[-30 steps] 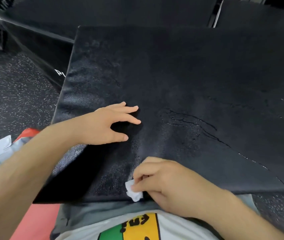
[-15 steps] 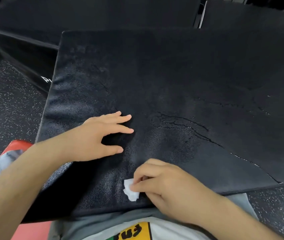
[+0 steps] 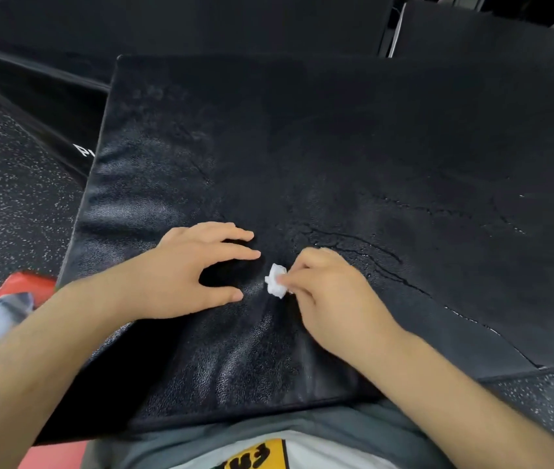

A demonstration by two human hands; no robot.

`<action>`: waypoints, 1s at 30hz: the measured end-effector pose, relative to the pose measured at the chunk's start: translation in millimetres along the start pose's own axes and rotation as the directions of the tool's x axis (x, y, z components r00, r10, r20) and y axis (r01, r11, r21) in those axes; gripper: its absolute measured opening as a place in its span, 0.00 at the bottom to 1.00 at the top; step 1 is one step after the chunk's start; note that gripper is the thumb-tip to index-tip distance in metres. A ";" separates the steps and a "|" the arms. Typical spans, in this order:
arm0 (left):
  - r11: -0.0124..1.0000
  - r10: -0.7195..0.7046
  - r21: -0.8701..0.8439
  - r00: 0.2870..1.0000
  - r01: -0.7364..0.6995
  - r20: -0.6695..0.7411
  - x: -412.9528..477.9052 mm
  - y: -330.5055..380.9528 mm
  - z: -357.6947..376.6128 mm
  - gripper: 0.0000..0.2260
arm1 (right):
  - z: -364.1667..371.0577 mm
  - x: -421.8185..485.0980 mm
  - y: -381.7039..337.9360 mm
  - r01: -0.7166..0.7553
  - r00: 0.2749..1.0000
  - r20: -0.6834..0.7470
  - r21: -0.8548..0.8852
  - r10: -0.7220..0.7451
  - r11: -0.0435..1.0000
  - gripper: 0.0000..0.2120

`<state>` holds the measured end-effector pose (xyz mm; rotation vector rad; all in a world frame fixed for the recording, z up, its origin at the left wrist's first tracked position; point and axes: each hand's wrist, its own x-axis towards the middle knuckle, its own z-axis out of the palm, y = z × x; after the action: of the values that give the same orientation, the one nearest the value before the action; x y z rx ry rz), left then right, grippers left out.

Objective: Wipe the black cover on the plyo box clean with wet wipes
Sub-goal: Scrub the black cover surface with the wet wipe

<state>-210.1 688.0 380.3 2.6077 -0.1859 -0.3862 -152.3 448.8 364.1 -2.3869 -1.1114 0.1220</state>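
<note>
While it fills most of the view, the black cover (image 3: 336,147) lies flat on top of the plyo box, with its near edge against the person's waist. Its grained skin is creased into shallow folds along the left side and near the front edge. Thin cracks run across its right half, and some of them glisten. More black padded blocks (image 3: 201,22) stand behind it, and a dark speckled floor (image 3: 8,198) shows at the left and at the lower right. At the bottom edge is a light shirt (image 3: 319,448) with a yellow print.

Of the two hands, the left hand (image 3: 198,269) rests on the cover's near middle. Its fingers are spread and nearly straight, the thumb and fingertips bear on the cover with the palm arched above it, and it holds nothing. Just to its right, the right hand (image 3: 329,292) has its fingers curled in. A red object (image 3: 28,282) pokes out beside the box's left edge. Smallest is the wet wipe (image 3: 275,285), a crumpled white wad pinched between the right thumb and fingertips and touching the cover between the two hands.
</note>
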 end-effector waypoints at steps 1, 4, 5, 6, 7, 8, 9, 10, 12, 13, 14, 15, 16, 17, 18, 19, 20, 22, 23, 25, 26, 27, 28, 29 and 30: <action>1.000 -0.004 0.009 1.000 0.004 -0.013 1.5 0.3 0.3 0.29 | 0.3 -0.6 -8.2 0.007 1.000 0.010 -0.017 -0.007 1.000 0.15; 0.999 -0.008 0.043 1.000 0.009 -0.015 4.2 2.9 1.0 0.34 | 1.5 -17.6 -26.1 0.178 0.971 0.168 -0.020 -0.172 0.984 0.14; 0.999 -0.011 0.051 1.000 0.011 -0.010 4.7 3.8 0.8 0.35 | -1.0 -15.5 -20.6 0.175 0.970 0.178 -0.039 -0.165 0.984 0.14; 0.998 -0.016 0.055 1.000 0.016 -0.006 5.4 4.3 0.5 0.36 | -2.2 -8.0 -8.2 0.127 0.984 0.136 -0.065 -0.117 0.990 0.14; 0.998 -0.020 0.054 1.000 0.021 -0.005 6.5 4.5 0.4 0.36 | -3.3 1.9 5.3 0.056 0.997 0.058 -0.086 -0.051 0.995 0.15; 0.998 -0.026 0.048 1.000 0.026 -0.004 7.9 4.9 0.9 0.37 | -6.5 11.1 13.6 -0.015 1.000 -0.019 -0.108 0.013 0.994 0.16; 0.999 -0.031 0.040 1.000 0.031 -0.004 9.5 5.1 1.6 0.37 | -8.7 16.0 15.5 -0.056 0.998 -0.047 -0.115 0.051 0.992 0.17; 0.999 -0.032 0.036 0.999 0.032 -0.006 11.2 5.3 2.4 0.37 | -7.8 15.8 11.6 -0.053 0.998 -0.031 -0.108 0.050 0.993 0.19; 0.999 -0.024 0.048 1.000 0.024 -0.002 14.2 6.5 3.7 0.39 | -3.6 4.0 -3.3 0.066 0.995 0.083 -0.049 -0.061 0.997 0.18; 0.998 -0.023 0.051 1.000 0.022 0.008 15.3 7.3 4.2 0.40 | -3.6 -2.2 -9.1 0.112 0.984 0.140 -0.013 -0.109 0.994 0.15; 0.998 -0.026 0.049 1.000 0.025 0.015 16.6 7.7 4.3 0.41 | -5.1 -3.0 -8.6 0.123 0.978 0.174 -0.011 -0.119 0.992 0.13; 0.998 -0.033 0.047 0.999 0.032 0.020 18.1 8.0 3.9 0.41 | -8.7 3.1 -3.4 0.104 0.979 0.181 -0.036 -0.096 0.994 0.12; 0.998 -0.040 0.046 0.999 0.039 0.023 19.2 8.7 3.2 0.41 | -12.6 13.9 5.3 0.066 0.987 0.151 -0.073 -0.055 0.995 0.12; 0.998 -0.047 0.043 0.999 0.046 0.027 19.4 8.9 2.8 0.41 | -16.3 25.4 14.3 0.017 0.994 0.107 -0.129 -0.003 0.992 0.13; 0.998 -0.052 0.038 0.998 0.051 0.031 19.3 9.1 2.1 0.41 | -20.8 35.8 20.1 -0.038 0.995 0.083 -0.183 0.054 0.982 0.13; 0.998 -0.059 0.030 0.998 0.058 0.039 18.6 9.5 1.8 0.41 | -22.6 42.0 22.8 -0.087 0.991 0.083 -0.209 0.106 0.974 0.12; 0.998 -0.065 0.025 0.997 0.064 0.049 17.3 9.9 1.1 0.41 | -22.4 43.8 20.4 -0.101 0.988 0.098 -0.204 0.123 0.974 0.12; 0.997 -0.076 0.032 0.996 0.074 0.056 14.8 8.7 -0.5 0.41 | -21.0 37.7 4.3 -0.040 0.980 0.188 -0.130 0.064 0.991 0.13; 0.996 -0.083 0.041 0.995 0.080 0.056 14.8 6.7 -1.6 0.42 | -21.0 31.8 -6.1 0.006 0.971 0.241 -0.076 0.012 0.997 0.14; 0.994 -0.098 0.063 0.993 0.094 0.060 17.8 2.9 -5.6 0.44 | -24.4 31.3 -13.4 0.038 0.956 0.292 -0.030 -0.028 0.999 0.14; 0.993 -0.095 0.078 0.994 0.090 0.058 21.3 2.0 -7.7 0.45 | -26.1 39.5 -9.4 0.025 0.958 0.286 -0.043 -0.012 0.999 0.13; 0.992 -0.088 0.093 0.995 0.083 0.054 25.3 1.9 -9.4 0.46 | -26.1 50.6 -1.8 0.009 0.967 0.256 -0.064 0.008 0.998 0.12; 0.991 -0.085 0.104 0.995 0.080 0.050 30.1 2.4 -11.5 0.46 | -24.9 64.5 8.9 -0.018 0.978 0.207 -0.102 0.038 0.995 0.14; 0.991 -0.089 0.108 0.995 0.084 0.044 35.2 3.4 -14.0 0.47 | -25.9 78.0 18.6 -0.053 0.985 0.156 -0.142 0.075 0.988 0.17; 0.989 -0.101 0.116 0.994 0.096 0.036 40.2 3.6 -15.7 0.48 | -27.0 86.8 24.4 -0.085 0.986 0.127 -0.161 0.106 0.983 0.19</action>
<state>-167.4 684.0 385.7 2.7306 -0.0958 -0.4784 -70.2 488.8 387.0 -2.6057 -1.1025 0.2415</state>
